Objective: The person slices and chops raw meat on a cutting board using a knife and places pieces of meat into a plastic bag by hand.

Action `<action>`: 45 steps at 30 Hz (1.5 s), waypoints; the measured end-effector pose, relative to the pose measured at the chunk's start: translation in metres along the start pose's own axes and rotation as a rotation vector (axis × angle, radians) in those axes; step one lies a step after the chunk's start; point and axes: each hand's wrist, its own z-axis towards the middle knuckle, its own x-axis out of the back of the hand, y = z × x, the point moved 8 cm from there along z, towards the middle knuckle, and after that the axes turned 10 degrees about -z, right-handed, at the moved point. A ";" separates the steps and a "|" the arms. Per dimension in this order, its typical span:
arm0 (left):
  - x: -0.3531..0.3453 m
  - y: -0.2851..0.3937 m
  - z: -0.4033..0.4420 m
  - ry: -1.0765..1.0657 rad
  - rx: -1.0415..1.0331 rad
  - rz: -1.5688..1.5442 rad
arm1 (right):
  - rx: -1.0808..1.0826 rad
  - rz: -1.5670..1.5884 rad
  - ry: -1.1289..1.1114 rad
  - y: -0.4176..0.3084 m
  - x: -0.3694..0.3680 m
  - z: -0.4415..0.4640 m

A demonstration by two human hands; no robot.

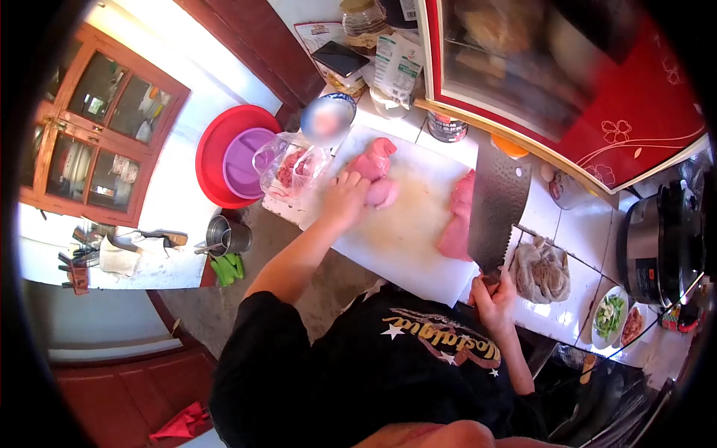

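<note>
The right grip (493, 300) is clenched around the handle of a broad metal cleaver (499, 198), its blade reaching away from the person along the right side of a white cutting board (411, 235). Just beside that blade lies a long strip of pink meat (457, 220); I can't tell from here whether the 2 touch. The left grip (346, 201) is down on a raw lump (379, 168) at the left part of the board, its fingers against the meat; I can't make out whether they pinch it or only rest there.

Close by that hand, on the left, is a clear plastic bag (299, 196) with reddish meat inside. Beyond it stands a blue-rimmed bowl (343, 99), its contents too blurred to name. Farther left are 2 basins, 1 red basin (205, 160) and 1 purple basin (246, 168).

Right of the cleaver, a crumpled brownish cloth (541, 270) lies on the tiled tabletop (586, 235). Past it, 2 dishes stand side by side: a plate of chopped greens (603, 343) and a dish of reddish bits (637, 307). A black-and-silver cooker (653, 243) stands farther back.
</note>
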 end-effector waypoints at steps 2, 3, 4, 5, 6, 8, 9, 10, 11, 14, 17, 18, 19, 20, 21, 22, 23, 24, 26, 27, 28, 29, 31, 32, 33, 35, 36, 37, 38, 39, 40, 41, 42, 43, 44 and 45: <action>0.005 0.009 0.000 0.012 -0.025 -0.096 | -0.019 -0.075 -0.009 0.001 0.001 0.001; 0.001 0.020 0.009 0.060 -0.031 -0.150 | -0.016 -0.122 -0.005 0.000 0.005 0.004; 0.014 0.024 0.005 0.125 -0.074 -0.301 | -0.017 -0.100 0.009 -0.001 -0.001 0.000; 0.028 0.028 0.002 0.194 -0.114 -0.454 | -0.015 -0.083 0.022 -0.002 -0.006 -0.004; 0.039 0.034 0.004 0.162 -0.100 -0.525 | 0.024 -0.090 0.039 -0.001 -0.008 -0.006; 0.056 0.059 0.011 0.171 -0.159 -0.634 | 0.018 -0.036 0.064 -0.027 -0.014 -0.016; 0.061 0.075 0.016 0.210 -0.239 -0.668 | 0.011 0.026 0.101 -0.039 -0.015 -0.020; 0.065 0.094 0.019 0.243 -0.327 -0.649 | 0.051 0.000 0.128 -0.050 -0.017 -0.024; 0.057 0.109 0.023 0.263 -0.374 -0.641 | 0.057 -0.011 0.130 -0.054 -0.020 -0.025; 0.008 0.143 0.028 0.148 -0.490 -0.489 | 0.161 0.006 0.185 -0.079 -0.026 -0.032; 0.004 0.119 0.033 -0.018 -0.459 -0.644 | 0.182 -0.108 0.184 -0.063 -0.032 -0.036; 0.008 0.098 0.041 -0.031 -0.389 -0.678 | 0.195 -0.057 0.169 -0.065 -0.037 -0.037; 0.013 0.078 0.047 -0.042 -0.318 -0.711 | 0.187 -0.050 0.183 -0.060 -0.041 -0.039; 0.015 0.043 0.056 0.034 -0.176 -0.565 | 0.175 -0.033 0.192 -0.054 -0.045 -0.040; 0.031 0.006 0.059 0.083 0.042 -0.594 | 0.125 0.027 0.220 -0.051 -0.047 -0.041; 0.013 -0.027 0.070 0.192 0.073 -0.458 | 0.077 0.089 0.249 -0.049 -0.049 -0.042; 0.003 -0.051 0.075 0.245 0.139 -0.304 | 0.077 0.093 0.265 -0.049 -0.050 -0.042; -0.005 -0.063 0.085 0.101 0.192 -0.374 | 0.056 0.086 0.238 -0.047 -0.055 -0.040; -0.018 -0.068 0.096 -0.049 0.236 -0.438 | 0.038 0.111 0.222 -0.044 -0.063 -0.037; -0.019 -0.058 0.100 -0.093 0.199 -0.464 | 0.038 0.116 0.232 -0.042 -0.065 -0.035; -0.020 -0.048 0.102 -0.139 0.164 -0.489 | 0.041 0.110 0.222 -0.041 -0.068 -0.033; -0.019 -0.042 0.102 -0.146 0.158 -0.491 | 0.050 0.097 0.221 -0.043 -0.071 -0.032; -0.019 -0.023 0.095 -0.401 0.233 -0.806 | 0.058 0.088 0.232 -0.047 -0.073 -0.029; -0.024 -0.023 0.094 -0.407 0.221 -0.801 | 0.013 0.026 0.199 -0.047 -0.077 -0.028; -0.027 -0.023 0.093 -0.355 0.213 -1.062 | -0.028 -0.034 0.166 -0.046 -0.080 -0.028; -0.018 -0.024 0.092 -0.312 0.191 -1.312 | -0.044 -0.033 0.142 -0.022 -0.081 -0.024; -0.009 -0.018 0.090 -0.358 0.197 -1.623 | -0.102 -0.014 0.086 -0.016 -0.087 -0.022; 0.004 -0.014 0.087 -0.402 0.210 -1.934 | -0.160 0.005 0.027 -0.011 -0.093 -0.021; 0.015 -0.009 0.083 -0.486 0.202 -2.033 | -0.186 0.004 -0.016 -0.013 -0.098 -0.020; 0.025 -0.004 0.083 -0.495 0.199 -2.026 | -0.185 0.012 -0.009 -0.013 -0.099 -0.016; 0.033 0.000 0.084 -0.452 0.238 -2.072 | -0.213 0.032 -0.050 -0.008 -0.103 -0.012; 0.034 0.002 0.086 -0.424 0.231 -2.082 | -0.240 0.048 -0.090 -0.003 -0.107 -0.009; 0.035 0.004 0.088 -0.397 0.222 -2.093 | -0.250 0.026 -0.093 0.003 -0.107 -0.006; 0.037 0.007 0.090 -0.369 0.214 -2.102 | -0.249 0.027 -0.082 0.004 -0.105 -0.004; 0.049 0.020 0.091 -0.456 -0.024 -2.175 | -0.248 0.038 -0.076 0.004 -0.103 -0.002; 0.055 0.025 0.085 -0.484 -0.109 -2.196 | -0.242 0.038 -0.063 0.007 -0.100 0.000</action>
